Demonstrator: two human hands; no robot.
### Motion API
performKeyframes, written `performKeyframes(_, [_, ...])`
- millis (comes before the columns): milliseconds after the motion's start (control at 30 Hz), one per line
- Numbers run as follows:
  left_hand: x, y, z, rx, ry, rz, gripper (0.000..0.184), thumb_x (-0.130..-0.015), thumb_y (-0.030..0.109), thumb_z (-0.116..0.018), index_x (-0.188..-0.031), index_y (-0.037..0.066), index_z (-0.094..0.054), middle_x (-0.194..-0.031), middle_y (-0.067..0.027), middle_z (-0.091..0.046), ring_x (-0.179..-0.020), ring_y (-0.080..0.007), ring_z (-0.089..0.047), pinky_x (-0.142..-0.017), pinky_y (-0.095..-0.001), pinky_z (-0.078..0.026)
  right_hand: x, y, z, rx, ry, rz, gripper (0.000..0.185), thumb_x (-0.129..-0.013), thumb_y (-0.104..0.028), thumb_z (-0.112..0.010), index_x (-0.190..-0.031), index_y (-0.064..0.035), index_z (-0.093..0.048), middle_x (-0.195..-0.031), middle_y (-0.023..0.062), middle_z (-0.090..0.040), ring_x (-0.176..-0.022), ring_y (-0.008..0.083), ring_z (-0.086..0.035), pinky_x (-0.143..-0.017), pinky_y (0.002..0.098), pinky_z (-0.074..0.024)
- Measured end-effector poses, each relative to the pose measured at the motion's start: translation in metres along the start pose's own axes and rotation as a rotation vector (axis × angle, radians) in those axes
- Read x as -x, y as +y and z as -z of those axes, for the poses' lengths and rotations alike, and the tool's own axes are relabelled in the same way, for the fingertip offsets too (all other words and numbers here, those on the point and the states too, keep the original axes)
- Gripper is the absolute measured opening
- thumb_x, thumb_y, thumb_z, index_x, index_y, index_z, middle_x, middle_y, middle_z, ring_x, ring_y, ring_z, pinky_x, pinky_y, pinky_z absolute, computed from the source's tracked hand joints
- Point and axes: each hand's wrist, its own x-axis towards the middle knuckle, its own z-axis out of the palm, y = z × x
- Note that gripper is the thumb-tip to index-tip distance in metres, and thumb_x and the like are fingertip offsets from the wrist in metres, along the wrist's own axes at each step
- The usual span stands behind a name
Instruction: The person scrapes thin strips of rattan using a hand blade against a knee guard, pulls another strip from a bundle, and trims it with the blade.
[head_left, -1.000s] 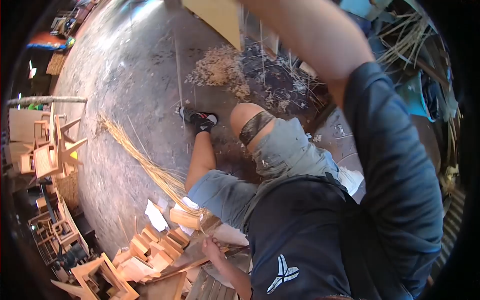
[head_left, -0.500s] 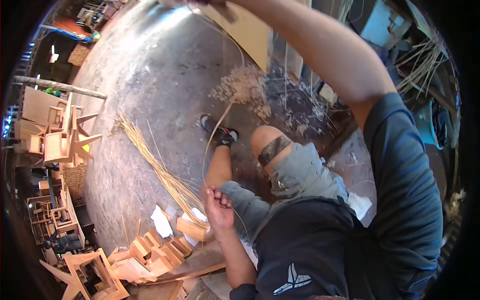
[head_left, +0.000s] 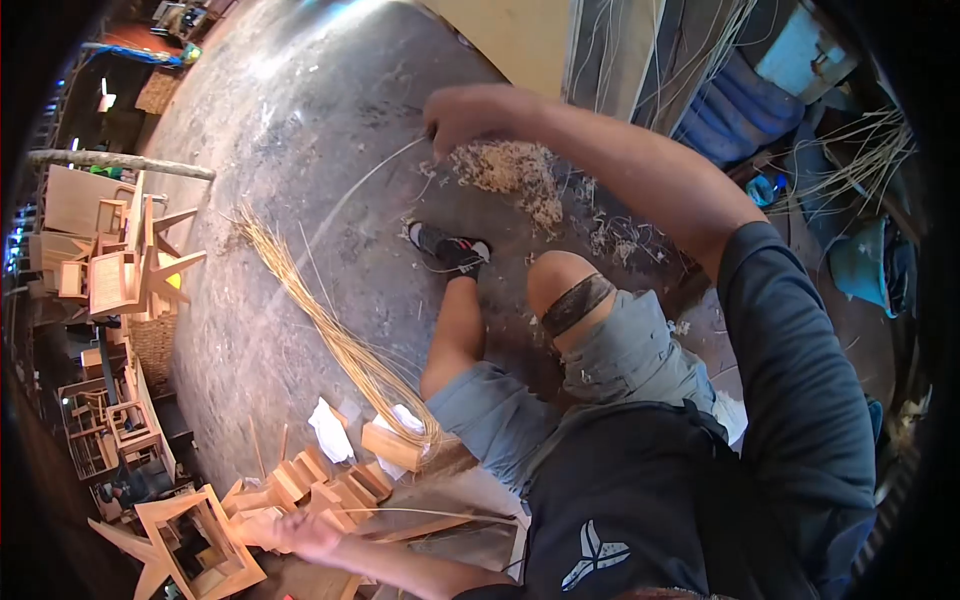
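Observation:
My right hand (head_left: 480, 115), raised over the floor at upper centre, is closed on a thin pale rattan strand (head_left: 372, 178). From there the strand curves down and left, fading into motion blur. Low on the left, my left hand (head_left: 303, 535) is smeared by motion beside the wooden blocks. A length of strand (head_left: 430, 512) runs from it rightward to my body, and the fingers seem closed on it. Between the hands, a bundle of rattan strands (head_left: 315, 335) lies on the floor, its near end by a wooden block (head_left: 392, 447).
A heap of shavings (head_left: 510, 180) lies beyond my shoe (head_left: 448, 250). Stacked wooden blocks (head_left: 310, 480) and a wooden frame (head_left: 200, 545) stand at lower left, chairs (head_left: 120, 270) at far left. A pale board (head_left: 520, 45), loose strands (head_left: 860, 155) and a teal bucket (head_left: 862, 262) are at right.
My right hand has come down from the top edge toward the shavings heap. My left hand has swung down and left, away from my knee toward the wooden blocks.

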Motion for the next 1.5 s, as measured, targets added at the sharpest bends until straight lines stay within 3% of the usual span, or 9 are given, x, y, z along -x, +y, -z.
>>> performKeyframes(100, [0.005,0.021,-0.022,-0.186,0.173,-0.234,0.010,-0.092,0.025,-0.055,-0.091,0.015,-0.054,-0.067,0.0070,-0.040,-0.053,-0.0055,-0.036,-0.046,-0.0176,-0.030,0.039,0.012,0.007,-0.707,0.504,-0.375,0.036,-0.083,-0.035,-0.065,-0.092,-0.0001,-0.064,-0.066,0.0086,-0.060,-0.054,0.0182,-0.055,-0.044,0.0306,-0.0460])
performKeyframes(233, [0.035,-0.047,-0.040,-0.339,0.173,0.113,0.014,-0.093,0.026,-0.055,-0.096,0.012,-0.053,-0.071,0.0065,-0.043,-0.049,-0.0037,-0.034,-0.043,-0.0179,-0.030,0.077,0.109,-0.060,-1.028,0.340,-0.980,0.038,-0.085,-0.041,-0.065,-0.088,-0.0026,-0.060,-0.063,0.0095,-0.056,-0.045,0.0159,-0.052,-0.038,0.0299,-0.0395])
performKeyframes(333, [0.088,-0.130,-0.062,0.111,-0.020,0.764,0.018,-0.092,0.021,-0.057,-0.106,0.010,-0.054,-0.080,0.0029,-0.052,-0.057,-0.0075,-0.045,-0.047,-0.0230,-0.038,0.136,0.189,-0.182,0.502,0.226,0.024,0.042,-0.083,-0.046,-0.064,-0.089,-0.0038,-0.061,-0.063,0.0088,-0.054,-0.048,0.0183,-0.050,-0.044,0.0337,-0.0386])
performKeyframes(400, [0.138,-0.161,-0.120,-0.322,-0.116,0.669,0.026,-0.093,0.018,-0.056,-0.116,0.008,-0.052,-0.085,-0.0012,-0.055,-0.061,-0.0112,-0.049,-0.048,-0.0261,-0.041,0.154,0.148,-0.203,0.066,0.317,-0.225,0.041,-0.082,-0.043,-0.063,-0.095,-0.0041,-0.062,-0.061,0.0063,-0.050,-0.050,0.0181,-0.048,-0.046,0.0348,-0.0371])
performKeyframes(467, [0.163,-0.166,-0.162,-0.467,-0.257,0.717,0.028,-0.095,0.018,-0.054,-0.120,0.006,-0.051,-0.082,-0.0036,-0.055,-0.060,-0.0098,-0.049,-0.049,-0.0230,-0.040,0.147,0.088,-0.178,-0.813,0.097,-0.984,0.041,-0.082,-0.040,-0.063,-0.102,-0.0044,-0.063,-0.061,0.0049,-0.048,-0.050,0.0178,-0.045,-0.046,0.0352,-0.0357])
performKeyframes(633, [0.198,-0.165,-0.202,-0.568,-0.714,0.709,0.023,-0.098,0.021,-0.050,-0.114,0.005,-0.055,-0.071,-0.0023,-0.053,-0.054,-0.0073,-0.047,-0.048,-0.0191,-0.038,0.132,-0.017,-0.117,-0.793,0.330,-0.824,0.044,-0.079,-0.040,-0.062,-0.104,-0.0036,-0.066,-0.067,0.0066,-0.057,-0.054,0.0173,-0.052,-0.051,0.0328,-0.0437])
performKeyframes(833, [0.256,-0.138,-0.209,-0.640,-1.120,0.569,0.023,-0.099,0.023,-0.048,-0.102,0.002,-0.058,-0.065,-0.0006,-0.052,-0.053,-0.0058,-0.044,-0.048,-0.0182,-0.035,0.122,-0.106,-0.147,-0.811,0.101,-0.570,0.040,-0.073,-0.039,-0.067,-0.090,-0.0024,-0.068,-0.063,0.0079,-0.060,-0.058,0.0181,-0.056,-0.055,0.0353,-0.0454])
performKeyframes(1267, [0.259,-0.106,-0.065,-0.372,-0.566,1.011,0.022,-0.097,0.026,-0.054,-0.096,0.004,-0.056,-0.071,-0.0004,-0.050,-0.056,-0.0083,-0.046,-0.048,-0.0197,-0.037,0.113,-0.124,-0.115,-0.709,0.429,-0.413,0.024,-0.074,-0.022,-0.062,-0.083,-0.0008,-0.065,-0.064,0.0128,-0.062,-0.060,0.0204,-0.059,-0.058,0.0374,-0.0470])
performKeyframes(1500, [0.259,-0.099,-0.067,-0.551,-0.690,0.757,0.020,-0.095,0.019,-0.056,-0.103,0.002,-0.059,-0.077,-0.0025,-0.055,-0.064,-0.0099,-0.051,-0.058,-0.0210,-0.041,0.085,-0.157,-0.096,-0.970,0.746,-0.399,0.021,-0.076,-0.022,-0.062,-0.077,-0.0005,-0.063,-0.060,0.0099,-0.059,-0.056,0.0171,-0.056,-0.053,0.0358,-0.0452])
